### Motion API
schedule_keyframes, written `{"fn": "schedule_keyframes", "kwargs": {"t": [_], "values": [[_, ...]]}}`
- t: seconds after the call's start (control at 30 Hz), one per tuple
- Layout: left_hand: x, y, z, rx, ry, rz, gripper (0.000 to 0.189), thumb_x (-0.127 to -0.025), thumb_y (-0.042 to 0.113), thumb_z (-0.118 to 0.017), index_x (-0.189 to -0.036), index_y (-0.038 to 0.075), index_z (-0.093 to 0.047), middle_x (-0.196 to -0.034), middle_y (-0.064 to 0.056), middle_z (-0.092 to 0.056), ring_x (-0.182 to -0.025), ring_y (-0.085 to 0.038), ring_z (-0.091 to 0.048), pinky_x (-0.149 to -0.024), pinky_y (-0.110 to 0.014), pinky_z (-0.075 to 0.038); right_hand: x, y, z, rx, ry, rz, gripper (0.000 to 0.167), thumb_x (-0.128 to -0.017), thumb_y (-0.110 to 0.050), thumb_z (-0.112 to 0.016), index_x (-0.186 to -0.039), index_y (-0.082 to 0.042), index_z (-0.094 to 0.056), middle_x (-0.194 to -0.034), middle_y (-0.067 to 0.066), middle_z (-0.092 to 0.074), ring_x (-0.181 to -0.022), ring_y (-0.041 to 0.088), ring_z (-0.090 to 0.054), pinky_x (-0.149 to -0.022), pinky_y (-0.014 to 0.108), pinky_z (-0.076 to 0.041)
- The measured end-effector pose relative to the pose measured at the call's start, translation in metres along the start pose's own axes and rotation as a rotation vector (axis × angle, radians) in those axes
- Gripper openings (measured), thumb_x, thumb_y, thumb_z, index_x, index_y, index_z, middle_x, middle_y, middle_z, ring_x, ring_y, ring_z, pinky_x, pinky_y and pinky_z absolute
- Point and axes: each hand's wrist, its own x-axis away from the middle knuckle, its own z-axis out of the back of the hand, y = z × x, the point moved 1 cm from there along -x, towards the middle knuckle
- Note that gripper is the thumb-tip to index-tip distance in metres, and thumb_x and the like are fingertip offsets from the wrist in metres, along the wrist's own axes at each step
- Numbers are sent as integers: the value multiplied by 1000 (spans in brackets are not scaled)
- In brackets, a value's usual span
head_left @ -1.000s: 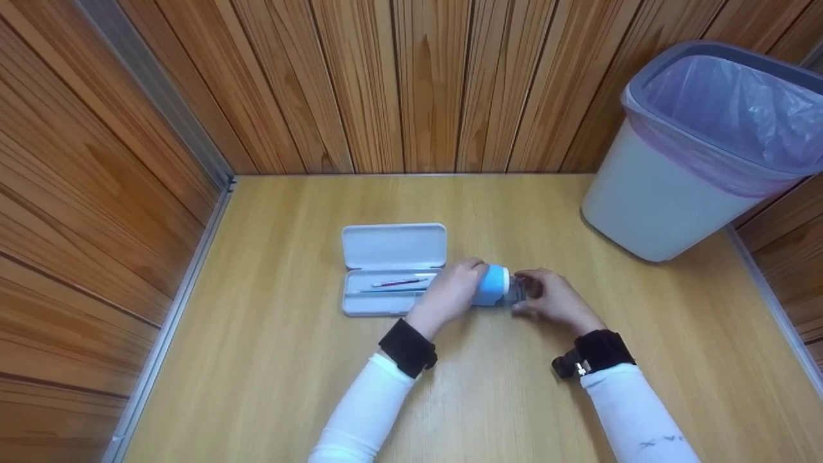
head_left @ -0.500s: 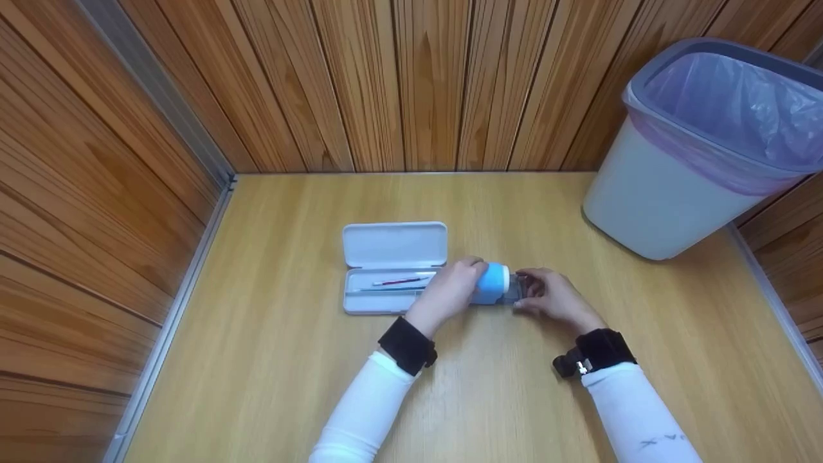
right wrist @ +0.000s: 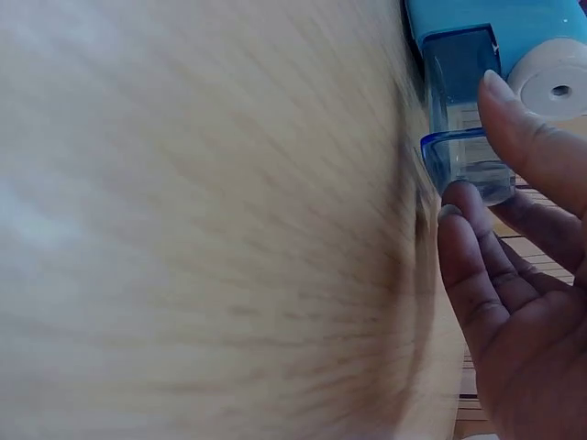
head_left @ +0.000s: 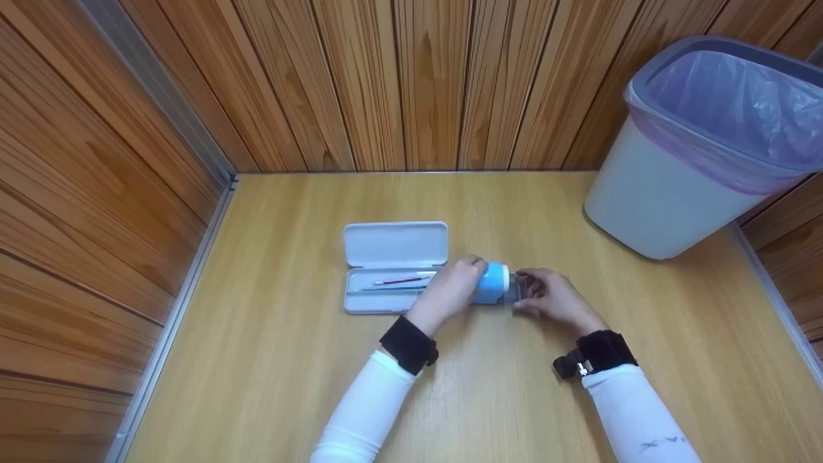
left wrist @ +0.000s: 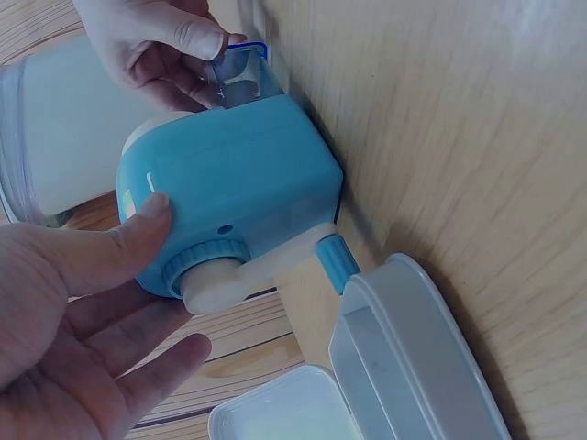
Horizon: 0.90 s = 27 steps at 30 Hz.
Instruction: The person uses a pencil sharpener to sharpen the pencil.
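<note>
A blue crank pencil sharpener (left wrist: 234,170) stands on the table, with its white crank arm and blue knob facing the pencil case. My left hand (head_left: 450,289) holds its body at the crank end, thumb on the casing in the left wrist view. From the opposite end sticks out the clear shavings drawer (right wrist: 468,160), partly pulled from the sharpener. The thumb and fingers of my right hand (head_left: 553,301) pinch this drawer at its outer end. Beside the left hand lies an open pale grey pencil case (head_left: 395,244), its near right corner hidden by that hand.
Inside the pencil case lie a thin red-and-white pencil (head_left: 397,281) and a blue one (head_left: 389,289). A white trash bin (head_left: 662,186) with a pinkish liner stands at the back right. Wood-plank walls (head_left: 431,90) border the table (head_left: 270,360) at back and left.
</note>
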Motion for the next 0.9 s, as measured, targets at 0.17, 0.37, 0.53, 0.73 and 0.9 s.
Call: {"fn": "schedule_keyframes", "kwargs": {"t": [0.17, 0.37, 0.53, 0.73, 0.9], "values": [[0, 1, -1, -17, 3, -7, 34, -88, 1, -66, -122, 6, -64, -118, -12, -65, -103, -25, -64, -88, -34, -52, -4, -3, -5, -9, 3, 23, 69, -77, -14, -83, -136, 4, -52, -102, 12, -63, -91, 25, -59, -78, 36, -50], [-1, 2, -1, -12, -21, 6, 37, -90, 2, -66, -127, 7, -62, -124, -12, -62, -108, -25, -63, -91, -35, -51, -8, -7, -11, -18, -6, 12, 71, -76, -14, -84, -137, 3, -51, -102, 11, -63, -90, 24, -59, -79, 38, -49], [-1, 2, -1, -22, -19, 1, 36, -91, 3, -65, -126, 6, -63, -124, -13, -63, -107, -26, -63, -90, -35, -51, -9, -10, -14, -27, -28, 8, 66, -78, -12, -83, -136, 1, -54, -103, 9, -62, -92, 25, -59, -80, 39, -49], [-2, 3, 0, -14, -31, 7, 36, -92, 4, -64, -128, 6, -62, -126, -13, -62, -109, -25, -62, -91, -36, -51, -11, -13, -17, -47, -40, 19, 54, -79, -6, -80, -129, -5, -59, -103, 7, -63, -94, 24, -59, -83, 40, -49], [0, 3, 1, -3, -39, 18, 37, -93, 3, -63, -130, 7, -61, -128, -13, -61, -112, -26, -61, -93, -37, -50, -13, -15, -20, -30, -35, 17, 51, -80, -4, -79, -127, -3, -60, -106, 9, -62, -98, 26, -59, -89, 46, -48]]}}
